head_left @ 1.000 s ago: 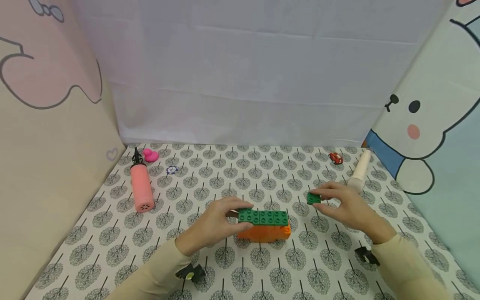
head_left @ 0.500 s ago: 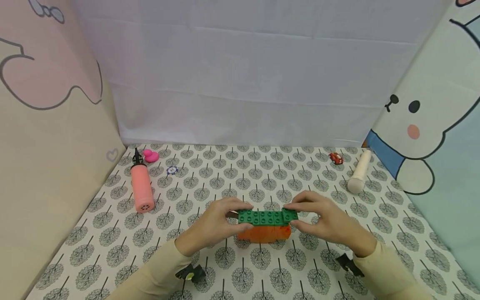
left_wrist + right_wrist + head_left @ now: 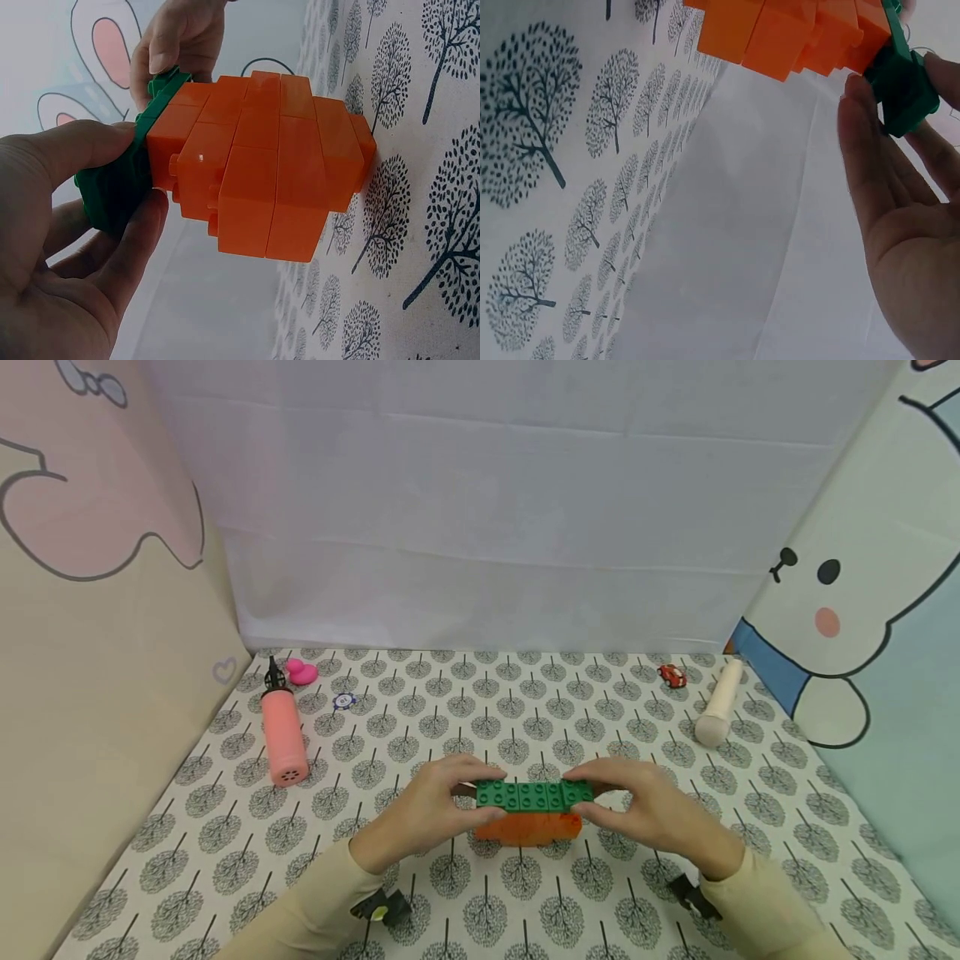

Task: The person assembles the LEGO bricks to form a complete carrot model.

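A stepped stack of orange toy building bricks [image 3: 525, 831] stands on the patterned cloth, widest around its middle in the left wrist view. Across its top runs a row of green bricks [image 3: 534, 797], overhanging both ends. My left hand [image 3: 435, 802] holds the left end of this row between thumb and fingers; from below, the left green brick [image 3: 116, 187] juts out past the orange ones. At the opposite end, my right hand [image 3: 645, 802] pinches a small green brick [image 3: 577, 792], its studs nearly level with the others. Its hollow underside [image 3: 907, 97] shows in the right wrist view.
A pink hand pump [image 3: 284, 735], a pink rubber duck [image 3: 302, 672] and a small blue-and-white disc [image 3: 344, 700] lie at the back left. At the back right are a red toy car [image 3: 672, 676] and a white microphone [image 3: 718, 706]. Fabric walls close off the back and sides.
My right hand has carried the small green brick leftward onto the right end of the green row and lowered it there. My left hand has kept its grip in place.
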Available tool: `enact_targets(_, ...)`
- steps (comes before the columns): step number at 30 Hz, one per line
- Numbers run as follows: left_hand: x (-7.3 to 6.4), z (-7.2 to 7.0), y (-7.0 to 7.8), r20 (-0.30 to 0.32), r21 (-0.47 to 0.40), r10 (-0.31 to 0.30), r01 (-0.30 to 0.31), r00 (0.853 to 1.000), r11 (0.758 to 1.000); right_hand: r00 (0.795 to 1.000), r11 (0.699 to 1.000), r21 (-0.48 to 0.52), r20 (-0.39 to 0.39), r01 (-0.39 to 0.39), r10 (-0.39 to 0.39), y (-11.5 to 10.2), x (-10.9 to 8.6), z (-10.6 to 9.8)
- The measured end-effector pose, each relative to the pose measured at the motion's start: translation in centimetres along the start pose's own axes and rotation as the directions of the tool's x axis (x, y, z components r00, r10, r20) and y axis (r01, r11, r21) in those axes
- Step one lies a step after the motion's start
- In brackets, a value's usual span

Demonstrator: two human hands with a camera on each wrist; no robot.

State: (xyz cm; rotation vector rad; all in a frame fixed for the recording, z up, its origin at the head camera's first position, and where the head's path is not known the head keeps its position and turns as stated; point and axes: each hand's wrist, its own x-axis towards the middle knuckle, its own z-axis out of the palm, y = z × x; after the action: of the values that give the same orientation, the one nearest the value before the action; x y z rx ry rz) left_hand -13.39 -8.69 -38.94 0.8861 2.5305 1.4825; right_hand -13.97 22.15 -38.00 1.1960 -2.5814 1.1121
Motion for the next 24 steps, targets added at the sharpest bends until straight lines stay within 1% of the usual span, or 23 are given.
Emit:
enact_targets(3, -0.1, 0.0, 0.1, 0.004, -0.027, -0.005, 0.005, 1.000, 1.000, 0.997, 0.991, 0.104, 0.020, -0.079, 0.077, 0.0, 0.0, 0.4)
enact_targets(6, -0.2, 0.0, 0.1, 0.008, -0.051, -0.012, 0.013, 1.000, 0.999, 0.990, 0.972, 0.191, 0.024, -0.140, 0.138, -0.1, 0.1, 0.7)
enact_targets(10, -0.1, 0.1, 0.0, 0.004, -0.055, -0.013, 0.013, 1.000, 0.998, 0.987, 0.952, 0.264, 0.017, -0.156, 0.158, -0.1, 0.3, 0.8)
enact_targets(14, -0.1, 0.0, -0.1, -0.002, -0.061, -0.020, 0.020, 1.000, 0.998, 0.987, 0.939, 0.307, 0.009, -0.154, 0.158, 0.1, 0.4, 1.1)
enact_targets(16, -0.1, 0.0, -0.1, -0.001, -0.062, -0.028, 0.028, 1.000, 0.998, 0.987, 0.939, 0.308, 0.007, -0.154, 0.160, 0.2, 0.4, 1.2)
enact_targets(18, 0.0, 0.0, -0.1, -0.001, -0.053, -0.023, 0.023, 1.000, 0.998, 0.989, 0.948, 0.284, 0.003, -0.144, 0.150, 0.3, 0.4, 1.3)
enact_targets(21, 0.1, -0.1, -0.2, -0.007, -0.017, 0.000, 0.000, 1.000, 1.000, 0.991, 0.967, 0.217, -0.001, -0.132, 0.136, 0.3, 0.5, 1.3)
enact_targets(23, 0.1, -0.3, -0.3, -0.008, 0.016, 0.024, -0.024, 1.000, 1.000, 0.991, 0.978, 0.156, 0.010, -0.136, 0.136, 0.4, 0.4, 1.2)
enact_targets(24, 0.1, -0.4, -0.3, -0.005, 0.040, 0.022, -0.022, 1.000, 0.999, 0.990, 0.982, 0.127, 0.023, -0.143, 0.141, 0.4, 0.3, 1.1)
